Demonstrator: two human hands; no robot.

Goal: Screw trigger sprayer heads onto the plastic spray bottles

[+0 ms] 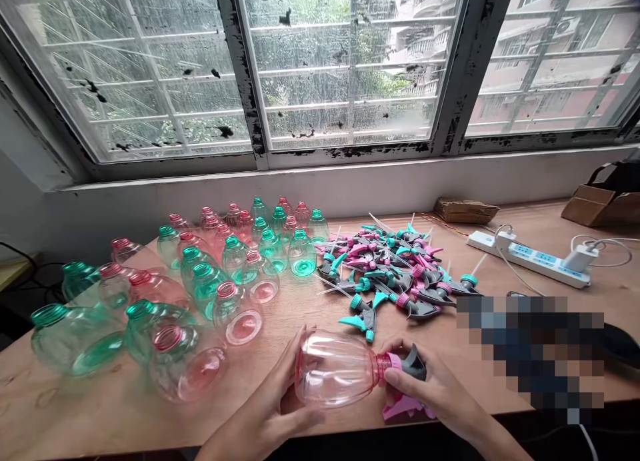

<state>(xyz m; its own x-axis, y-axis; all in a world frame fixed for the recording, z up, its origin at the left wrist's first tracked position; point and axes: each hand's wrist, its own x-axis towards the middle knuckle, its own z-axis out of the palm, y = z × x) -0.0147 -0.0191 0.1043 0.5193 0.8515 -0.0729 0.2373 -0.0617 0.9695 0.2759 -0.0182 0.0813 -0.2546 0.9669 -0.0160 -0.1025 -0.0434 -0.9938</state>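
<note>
A clear pink spray bottle (337, 370) lies sideways between my hands above the table's front edge. Its base rests in my left hand (280, 398), whose fingers and thumb wrap around it. At the neck, my right hand (425, 384) is closed around a pink-and-grey spray head (413, 364), thumb on the pink collar. The head sits on the bottle's mouth, and its pink trigger (406, 408) points down toward me. Whether the collar is fully tightened cannot be seen. Beyond my hands lies a loose teal-and-grey spray head (367, 320).
Several green and pink open-necked bottles (237, 314) stand on the left of the wooden table (295, 308). A pile of spray heads (395, 261) with thin tubes lies at the centre back. Rightward are a white power strip (530, 258), a cardboard box (603, 201) and a blurred-out patch (540, 348).
</note>
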